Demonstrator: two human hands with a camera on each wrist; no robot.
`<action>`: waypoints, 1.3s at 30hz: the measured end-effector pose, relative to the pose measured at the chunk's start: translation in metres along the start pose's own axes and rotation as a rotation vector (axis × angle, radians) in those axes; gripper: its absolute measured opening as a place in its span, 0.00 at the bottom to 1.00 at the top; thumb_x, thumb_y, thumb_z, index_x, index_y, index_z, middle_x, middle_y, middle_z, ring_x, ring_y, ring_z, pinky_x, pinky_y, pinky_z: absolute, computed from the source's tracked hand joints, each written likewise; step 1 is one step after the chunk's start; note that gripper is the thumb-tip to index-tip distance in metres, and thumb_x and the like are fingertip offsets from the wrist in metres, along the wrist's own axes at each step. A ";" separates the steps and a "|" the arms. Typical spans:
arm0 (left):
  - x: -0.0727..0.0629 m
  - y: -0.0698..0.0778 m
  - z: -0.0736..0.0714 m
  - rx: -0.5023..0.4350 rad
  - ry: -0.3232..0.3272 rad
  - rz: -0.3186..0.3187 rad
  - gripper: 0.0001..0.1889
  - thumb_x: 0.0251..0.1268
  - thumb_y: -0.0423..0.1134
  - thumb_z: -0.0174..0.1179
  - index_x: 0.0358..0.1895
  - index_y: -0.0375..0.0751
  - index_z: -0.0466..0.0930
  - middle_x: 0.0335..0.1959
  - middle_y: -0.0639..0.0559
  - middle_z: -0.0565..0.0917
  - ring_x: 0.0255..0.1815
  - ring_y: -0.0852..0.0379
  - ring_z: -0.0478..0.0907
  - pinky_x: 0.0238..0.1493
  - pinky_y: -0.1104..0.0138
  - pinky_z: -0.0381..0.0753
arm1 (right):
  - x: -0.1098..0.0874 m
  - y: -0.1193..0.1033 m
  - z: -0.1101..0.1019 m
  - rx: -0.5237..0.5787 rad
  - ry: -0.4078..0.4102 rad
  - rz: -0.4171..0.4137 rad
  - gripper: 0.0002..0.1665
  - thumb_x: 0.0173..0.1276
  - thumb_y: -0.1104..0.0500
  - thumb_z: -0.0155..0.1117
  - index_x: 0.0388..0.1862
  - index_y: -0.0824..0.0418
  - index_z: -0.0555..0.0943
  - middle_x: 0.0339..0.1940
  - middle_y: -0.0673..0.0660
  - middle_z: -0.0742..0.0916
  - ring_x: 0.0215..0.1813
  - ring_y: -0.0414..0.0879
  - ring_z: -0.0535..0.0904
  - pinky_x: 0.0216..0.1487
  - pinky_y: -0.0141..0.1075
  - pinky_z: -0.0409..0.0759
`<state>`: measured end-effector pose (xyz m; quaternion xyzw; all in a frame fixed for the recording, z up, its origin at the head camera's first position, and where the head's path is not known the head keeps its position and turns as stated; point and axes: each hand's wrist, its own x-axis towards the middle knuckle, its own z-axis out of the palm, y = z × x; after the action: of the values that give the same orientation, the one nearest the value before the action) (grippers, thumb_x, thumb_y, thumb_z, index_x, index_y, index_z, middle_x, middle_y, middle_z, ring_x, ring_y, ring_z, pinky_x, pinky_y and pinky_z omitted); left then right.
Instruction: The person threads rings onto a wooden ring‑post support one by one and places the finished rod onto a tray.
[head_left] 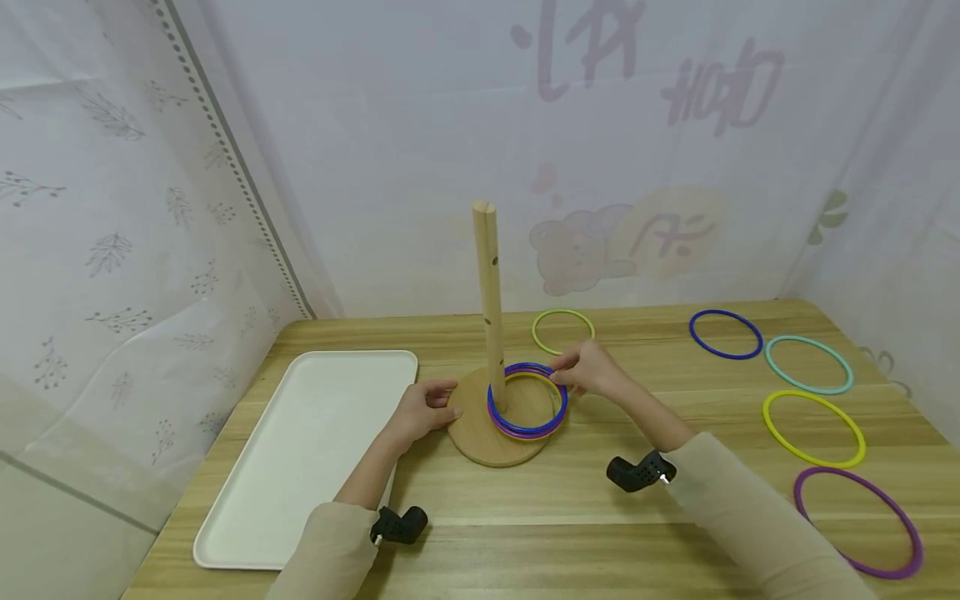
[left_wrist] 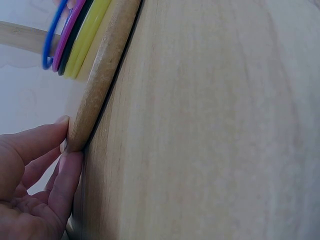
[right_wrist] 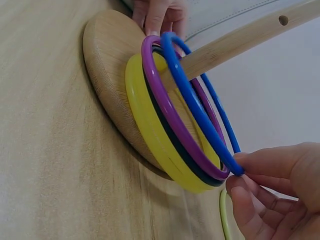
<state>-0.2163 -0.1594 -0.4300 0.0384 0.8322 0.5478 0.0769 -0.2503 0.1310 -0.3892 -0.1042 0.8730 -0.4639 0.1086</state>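
A round wooden base (head_left: pixel 474 437) with an upright wooden post (head_left: pixel 491 300) stands mid-table. My left hand (head_left: pixel 416 414) holds the base's left edge, thumb on its upper side and fingers against the rim. With thumb and fingers, my right hand (head_left: pixel 588 369) pinches the right side of a blue ring (right_wrist: pixel 192 98). That ring encircles the post and tilts above the stack. Beneath it a purple ring (right_wrist: pixel 167 107), a dark ring (right_wrist: pixel 198 172) and yellow rings (right_wrist: pixel 140 110) lie around the post; how many are yellow I cannot tell.
A white tray (head_left: pixel 307 450) lies left of the base. Behind the right hand is a yellow-green ring (head_left: pixel 535 333). Along the right side lie a blue ring (head_left: pixel 693 333), a light turquoise ring (head_left: pixel 772 364), a yellow ring (head_left: pixel 772 429) and a purple ring (head_left: pixel 911 533).
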 end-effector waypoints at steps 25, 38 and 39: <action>0.001 0.000 -0.002 -0.013 -0.001 -0.011 0.24 0.52 0.27 0.64 0.56 0.30 0.74 0.48 0.39 0.76 0.47 0.49 0.72 0.41 0.68 0.78 | 0.030 0.032 -0.040 0.093 0.020 0.048 0.21 0.64 0.64 0.59 0.52 0.78 0.74 0.39 0.70 0.82 0.35 0.56 0.81 0.35 0.43 0.81; 0.002 -0.001 0.000 -0.030 -0.001 -0.013 0.24 0.52 0.27 0.65 0.56 0.31 0.74 0.48 0.39 0.75 0.48 0.49 0.72 0.44 0.66 0.77 | 0.061 0.073 -0.051 0.181 0.301 0.047 0.24 0.60 0.66 0.64 0.53 0.78 0.73 0.45 0.73 0.79 0.33 0.38 0.77 0.34 0.25 0.77; 0.001 -0.002 0.000 -0.031 -0.002 -0.014 0.24 0.52 0.27 0.65 0.56 0.31 0.74 0.48 0.39 0.75 0.48 0.49 0.72 0.44 0.66 0.77 | 0.062 0.075 -0.049 0.177 0.312 0.046 0.24 0.59 0.66 0.65 0.53 0.78 0.73 0.45 0.73 0.80 0.33 0.39 0.77 0.34 0.24 0.76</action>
<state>-0.2177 -0.1598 -0.4321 0.0320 0.8237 0.5602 0.0819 -0.3298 0.1933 -0.4305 -0.0009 0.8371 -0.5469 -0.0087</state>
